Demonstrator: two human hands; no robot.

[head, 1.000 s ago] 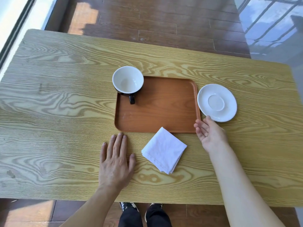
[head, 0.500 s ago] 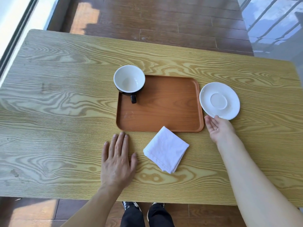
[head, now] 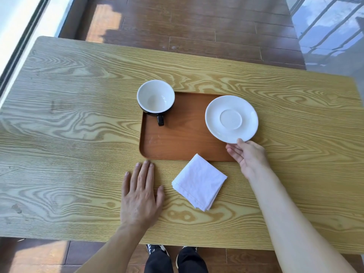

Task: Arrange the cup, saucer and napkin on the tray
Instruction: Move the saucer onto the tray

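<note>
Right grip [head: 248, 157] pinches the saucer [head: 231, 119] by its 6 o'clock rim over the tray [head: 183, 142] at its 3 o'clock side, left hand [head: 140, 196] flat and empty on the counter [head: 78, 134]; next: set saucer down, then seat cup [head: 156, 98], add napkin [head: 199, 182].

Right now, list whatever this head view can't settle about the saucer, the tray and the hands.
- Tray: its right side and far-right corner are covered by the saucer; the near-right corner by the right hand.
- Saucer: whether it hangs above the tray or touches it cannot be told from above.
- Right hand's grip: only the thumb shows on the rim; the fingers go underneath.
- Cup: it hides the tray's far-left corner.
- Left hand: its palm is hidden, flat on the table.
</note>
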